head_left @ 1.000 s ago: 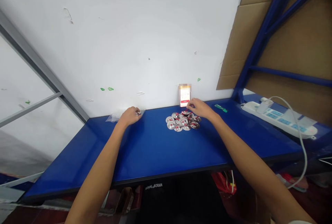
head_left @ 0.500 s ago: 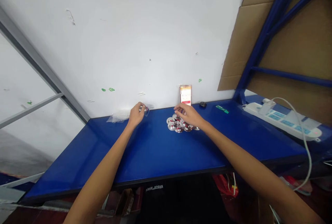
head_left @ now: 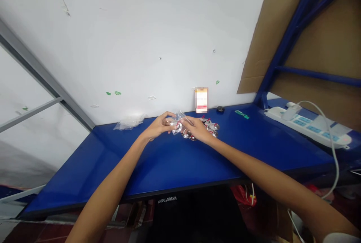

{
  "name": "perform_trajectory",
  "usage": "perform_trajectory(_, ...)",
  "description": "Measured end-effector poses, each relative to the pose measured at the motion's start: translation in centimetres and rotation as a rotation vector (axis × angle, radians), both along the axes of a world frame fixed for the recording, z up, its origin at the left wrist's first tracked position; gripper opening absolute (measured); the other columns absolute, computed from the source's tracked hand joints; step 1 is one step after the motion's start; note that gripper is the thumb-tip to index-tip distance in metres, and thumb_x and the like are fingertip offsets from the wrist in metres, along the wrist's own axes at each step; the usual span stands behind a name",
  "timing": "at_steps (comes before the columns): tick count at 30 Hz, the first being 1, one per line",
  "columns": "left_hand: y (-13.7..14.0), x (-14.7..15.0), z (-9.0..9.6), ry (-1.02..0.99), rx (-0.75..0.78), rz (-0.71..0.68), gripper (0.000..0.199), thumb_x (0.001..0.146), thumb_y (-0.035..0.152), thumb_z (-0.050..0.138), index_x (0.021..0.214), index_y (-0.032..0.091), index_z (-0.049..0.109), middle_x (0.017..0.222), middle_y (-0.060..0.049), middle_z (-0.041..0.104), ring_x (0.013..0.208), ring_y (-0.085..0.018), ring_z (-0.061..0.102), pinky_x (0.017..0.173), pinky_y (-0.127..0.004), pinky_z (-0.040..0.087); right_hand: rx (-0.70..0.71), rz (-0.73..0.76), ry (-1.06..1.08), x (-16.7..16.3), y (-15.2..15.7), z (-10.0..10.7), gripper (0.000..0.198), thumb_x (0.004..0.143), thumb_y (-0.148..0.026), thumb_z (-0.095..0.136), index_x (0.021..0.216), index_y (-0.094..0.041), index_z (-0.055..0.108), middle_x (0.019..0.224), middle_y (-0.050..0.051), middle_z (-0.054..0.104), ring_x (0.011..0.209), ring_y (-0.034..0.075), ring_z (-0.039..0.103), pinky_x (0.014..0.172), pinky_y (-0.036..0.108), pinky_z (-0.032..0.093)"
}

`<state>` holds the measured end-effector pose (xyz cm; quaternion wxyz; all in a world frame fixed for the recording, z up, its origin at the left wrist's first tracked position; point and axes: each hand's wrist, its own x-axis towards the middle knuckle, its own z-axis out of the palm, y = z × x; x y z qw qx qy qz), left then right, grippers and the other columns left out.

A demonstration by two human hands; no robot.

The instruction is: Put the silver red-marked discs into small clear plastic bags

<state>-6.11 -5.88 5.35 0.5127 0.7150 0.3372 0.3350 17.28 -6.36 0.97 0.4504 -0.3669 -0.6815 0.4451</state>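
Note:
My left hand and my right hand meet above the table, both closed on a small clear plastic bag. A shiny domed metal disc with a red cord, like a finger cymbal, shows at the bag between my fingers; whether it is wholly inside I cannot tell. Just beneath and beyond my right hand lies a pile of similar finger cymbals, partly hidden by that hand. More clear plastic bags lie flat to the left of my left hand, by the wall.
A phone leans upright against the wall behind the pile. On the blue table are a small round black object and a green marker-like item. A white power strip with a plugged-in cable sits at right.
My left hand has moved right with the bag and cymbal. My right hand has come left from over the pile and now grips the bag. The view has shifted slightly.

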Motion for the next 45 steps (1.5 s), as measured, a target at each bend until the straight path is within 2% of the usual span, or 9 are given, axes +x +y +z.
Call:
perform_trajectory(3, 0.6, -0.6, 0.0, -0.022, 0.003, 0.053, 0.054, 0.081, 0.045, 0.091, 0.122, 0.019, 0.068, 0.088, -0.004, 0.073, 0.074, -0.016, 0.066, 0.065, -0.026, 0.052, -0.116, 0.007, 0.167, 0.1, 0.4, 0.0, 0.059, 0.100, -0.073, 0.058, 0.090, -0.017, 0.074, 0.078, 0.009, 0.077, 0.066, 0.024, 0.075, 0.066, 0.035, 0.062)
perform_trajectory(6, 1.0, -0.7, 0.1, -0.051, 0.106, 0.191, 0.044, 0.090, 0.053, 0.082, 0.113, 0.016, 0.074, 0.084, -0.004, 0.073, 0.070, -0.017, 0.067, 0.061, -0.027, 0.049, -0.149, 0.026, 0.297, 0.0, 0.4, 0.2, 0.051, 0.099, -0.066, 0.066, 0.100, -0.016, 0.073, 0.081, 0.010, 0.078, 0.070, 0.023, 0.077, 0.065, 0.033, 0.064)
perform_trajectory(10, 0.3, -0.6, 0.9, 0.183, 0.479, 0.378, 0.041, 0.104, 0.054, 0.063, 0.095, 0.018, 0.081, 0.073, -0.003, 0.072, 0.065, -0.017, 0.065, 0.064, -0.030, 0.047, -0.207, 0.130, 0.327, 0.0, -0.2, 0.4, 0.039, 0.097, -0.050, 0.078, 0.118, -0.018, 0.070, 0.098, 0.011, 0.082, 0.084, 0.024, 0.082, 0.077, 0.034, 0.068)
perform_trajectory(13, -0.6, -0.2, 1.5, 0.273, 0.753, 0.380, 0.034, 0.107, 0.045, 0.060, 0.101, 0.021, 0.084, 0.091, -0.005, 0.078, 0.079, -0.019, 0.069, 0.074, -0.031, 0.049, -0.252, 0.269, 0.286, -0.2, -0.6, 0.2, 0.042, 0.096, -0.044, 0.081, 0.127, -0.019, 0.067, 0.117, 0.014, 0.082, 0.099, 0.025, 0.083, 0.089, 0.038, 0.068)
perform_trajectory(15, -1.0, 0.2, 1.7, 0.284, 0.830, 0.382, 0.033, 0.107, 0.042, 0.059, 0.100, 0.021, 0.084, 0.098, -0.007, 0.078, 0.084, -0.019, 0.070, 0.076, -0.031, 0.050, -0.239, 0.311, 0.258, -0.3, -0.7, 0.1, 0.045, 0.097, -0.045, 0.080, 0.131, -0.019, 0.066, 0.122, 0.015, 0.081, 0.102, 0.025, 0.082, 0.092, 0.039, 0.068)
perform_trajectory(19, -1.1, 0.6, 1.5, 0.333, 0.724, 0.347, 0.037, 0.106, 0.044, 0.060, 0.091, 0.020, 0.084, 0.089, -0.006, 0.076, 0.074, -0.018, 0.066, 0.070, -0.030, 0.049, -0.282, 0.359, 0.191, -0.5, -0.9, 0.2, 0.047, 0.096, -0.046, 0.082, 0.129, -0.017, 0.067, 0.118, 0.017, 0.082, 0.097, 0.026, 0.083, 0.085, 0.038, 0.070)
perform_trajectory(27, -0.4, -0.3, 1.6, 0.182, 0.388, 0.447, 0.041, 0.097, 0.054, 0.067, 0.091, 0.017, 0.085, 0.071, -0.004, 0.072, 0.052, -0.015, 0.056, 0.051, -0.028, 0.041, -0.314, 0.416, 0.221, -0.2, -0.9, 0.8, 0.043, 0.098, -0.050, 0.079, 0.122, -0.015, 0.071, 0.124, 0.018, 0.080, 0.099, 0.024, 0.083, 0.082, 0.034, 0.070)
perform_trajectory(38, -1.2, 0.2, 2.1, 0.081, 0.413, 0.492, 0.036, 0.094, 0.051, 0.072, 0.087, 0.018, 0.084, 0.069, -0.004, 0.071, 0.053, -0.014, 0.055, 0.049, -0.027, 0.039, -0.315, 0.467, 0.200, 0.1, -0.6, 0.9, 0.043, 0.103, -0.052, 0.071, 0.127, -0.016, 0.072, 0.128, 0.019, 0.079, 0.096, 0.023, 0.082, 0.074, 0.029, 0.070)
perform_trajectory(45, -1.2, -0.6, 2.7, 0.063, 0.483, 0.523, 0.034, 0.095, 0.048, 0.071, 0.082, 0.018, 0.083, 0.068, -0.003, 0.068, 0.054, -0.015, 0.054, 0.050, -0.029, 0.041, -0.327, 0.453, 0.260, 0.2, -0.4, 0.7, 0.051, 0.106, -0.059, 0.063, 0.126, -0.013, 0.072, 0.130, 0.022, 0.078, 0.098, 0.024, 0.083, 0.082, 0.034, 0.070)
